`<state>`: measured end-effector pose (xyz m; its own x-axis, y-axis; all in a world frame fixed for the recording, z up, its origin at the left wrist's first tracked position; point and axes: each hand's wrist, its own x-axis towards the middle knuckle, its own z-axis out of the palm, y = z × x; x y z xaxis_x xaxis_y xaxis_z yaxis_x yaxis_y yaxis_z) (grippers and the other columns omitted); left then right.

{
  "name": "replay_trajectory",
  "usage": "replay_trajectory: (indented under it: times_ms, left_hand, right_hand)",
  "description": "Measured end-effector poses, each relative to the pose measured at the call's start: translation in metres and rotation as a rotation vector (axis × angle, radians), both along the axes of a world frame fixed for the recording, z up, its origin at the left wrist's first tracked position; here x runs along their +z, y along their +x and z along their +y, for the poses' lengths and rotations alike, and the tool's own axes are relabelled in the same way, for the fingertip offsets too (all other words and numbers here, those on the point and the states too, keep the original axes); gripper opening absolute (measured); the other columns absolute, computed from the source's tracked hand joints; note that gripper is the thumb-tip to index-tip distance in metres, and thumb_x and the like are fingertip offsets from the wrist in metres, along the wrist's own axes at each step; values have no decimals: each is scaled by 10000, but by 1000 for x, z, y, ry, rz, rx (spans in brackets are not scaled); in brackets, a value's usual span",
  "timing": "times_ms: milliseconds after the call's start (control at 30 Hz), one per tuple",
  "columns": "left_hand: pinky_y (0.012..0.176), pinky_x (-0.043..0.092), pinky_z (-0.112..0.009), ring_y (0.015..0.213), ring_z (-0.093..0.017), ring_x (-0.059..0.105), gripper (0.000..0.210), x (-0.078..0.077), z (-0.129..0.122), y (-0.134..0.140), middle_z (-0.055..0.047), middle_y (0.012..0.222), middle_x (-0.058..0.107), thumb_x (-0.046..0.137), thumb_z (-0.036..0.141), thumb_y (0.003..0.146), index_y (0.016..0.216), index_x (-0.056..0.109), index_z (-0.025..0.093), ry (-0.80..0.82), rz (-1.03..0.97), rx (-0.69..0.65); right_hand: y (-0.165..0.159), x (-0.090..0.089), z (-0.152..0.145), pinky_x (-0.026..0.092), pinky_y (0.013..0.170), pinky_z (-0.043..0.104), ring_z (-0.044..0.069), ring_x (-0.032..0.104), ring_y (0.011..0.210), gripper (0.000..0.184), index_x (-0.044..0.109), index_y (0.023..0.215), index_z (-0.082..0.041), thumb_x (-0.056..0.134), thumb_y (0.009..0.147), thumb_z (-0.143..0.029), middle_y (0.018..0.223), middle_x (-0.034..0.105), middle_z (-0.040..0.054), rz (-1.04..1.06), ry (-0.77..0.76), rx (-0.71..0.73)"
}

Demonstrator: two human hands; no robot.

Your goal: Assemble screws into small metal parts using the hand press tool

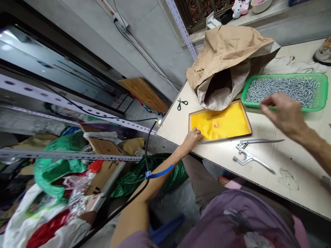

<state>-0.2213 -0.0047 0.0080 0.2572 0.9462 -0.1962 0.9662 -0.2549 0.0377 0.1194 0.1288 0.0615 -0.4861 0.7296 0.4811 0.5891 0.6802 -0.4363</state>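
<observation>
A pile of small metal pins (pixel 284 86) is being contained in a green basket (pixel 325 91) on the surface (pixel 263 128), beside an open paper bag (pixel 227 48). The two hands are being observed well apart. The left hand (pixel 192 138) is being rested at the near left corner of a shallow, yellow-bottomed tray (pixel 229 120), its fingers bent beside a few small metal pieces; whether anything is being pinched there cannot be told. The right hand (pixel 286 112) is being held over the basket's near rim, thumb and fingers drawn close; owing to blur, whether a pin is being gripped cannot be told. Single pins are being judged light, hard and rather slippery, best taken across the middle between thumb and fingertip, with little risk of breakage; the full basket is being rated as heavy and likely to flex, so support by both opposite rims is being advised. The tray is being assessed as light and fairly stiff, best taken by its raised edges and held level, since loose pins could slide on the smooth yellow bottom.
</observation>
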Motion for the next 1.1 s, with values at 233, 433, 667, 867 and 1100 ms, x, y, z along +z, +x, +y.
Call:
replay_trajectory:
  times_ms: [233,433,667,867,1100]
  left_hand:
    - [794,452,-291,861,-196,518,192,3,9,3,-101,843,617,512,136,911,765,636,135,-153,-33,-56]
    - [678,459,-241,715,-143,563,82,16,3,41,-36,739,628,577,139,799,745,639,147,-62,-480,406]
    - [410,278,-167,444,-49,391,128,-2,-15,141,48,541,509,677,242,745,737,653,117,-533,-1017,759]
    - [371,212,-174,370,-27,319,126,-9,-17,166,77,469,465,717,214,732,707,645,114,-671,-993,855]
    - [348,229,-150,339,-17,362,176,0,-12,175,77,452,481,714,182,763,654,593,115,-811,-916,908]
  right_hand:
    - [29,14,1,461,859,506,363,532,1050,628,563,1281,-193,142,977,-546,1093,597,189,-253,25,-99]
    - [31,-43,-87,474,615,298,194,615,741,237,636,946,-169,485,961,-350,916,621,96,-482,-344,241]
    - [38,-60,-125,380,569,273,194,613,790,147,593,915,-174,450,944,-163,909,610,80,-687,-447,164]
    - [45,-58,-124,346,572,272,192,605,801,156,593,903,-169,445,951,-152,903,618,80,-672,-463,156]
    - [48,-59,-124,304,568,269,171,566,746,163,579,856,-172,451,935,-108,861,606,64,-625,-457,181]
